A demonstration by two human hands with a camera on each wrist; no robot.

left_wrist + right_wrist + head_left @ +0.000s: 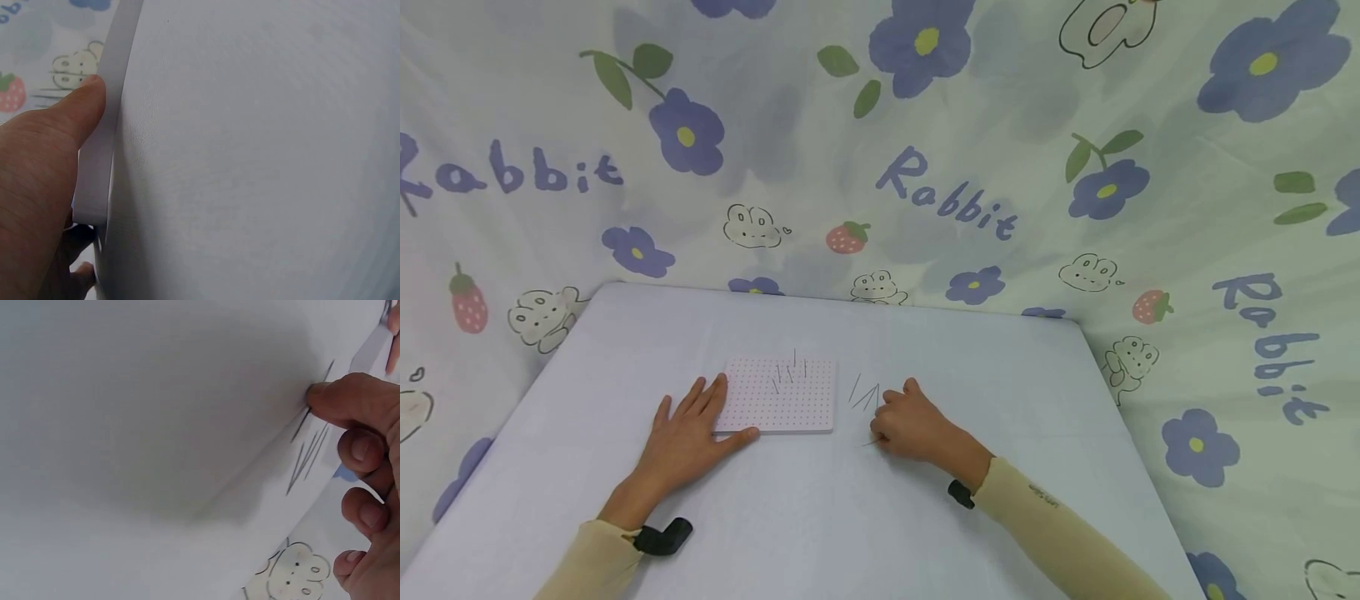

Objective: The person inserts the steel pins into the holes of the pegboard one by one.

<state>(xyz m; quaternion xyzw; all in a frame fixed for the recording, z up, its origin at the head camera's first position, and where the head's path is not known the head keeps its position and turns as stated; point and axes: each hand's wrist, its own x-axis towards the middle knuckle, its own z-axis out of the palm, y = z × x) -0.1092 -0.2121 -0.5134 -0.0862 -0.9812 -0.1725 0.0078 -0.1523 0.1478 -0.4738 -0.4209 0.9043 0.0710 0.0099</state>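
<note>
A flat white board dotted with small holes lies on the table, and several thin dark needles stand up from its far part. My left hand rests at the board's left side with fingers spread. Its thumb lies along the board's front edge. To the right of the board, my right hand pinches a needle close against the tabletop, its thumb over the needle's middle and the other fingers curled. Beyond the fingertips, several loose needles lie between the hand and the board.
The white-covered table has its far edge against a hanging cloth printed with flowers and rabbits. The cloth also rises along the left and right sides. A black wrist camera sits at the left sleeve's cuff, another at the right.
</note>
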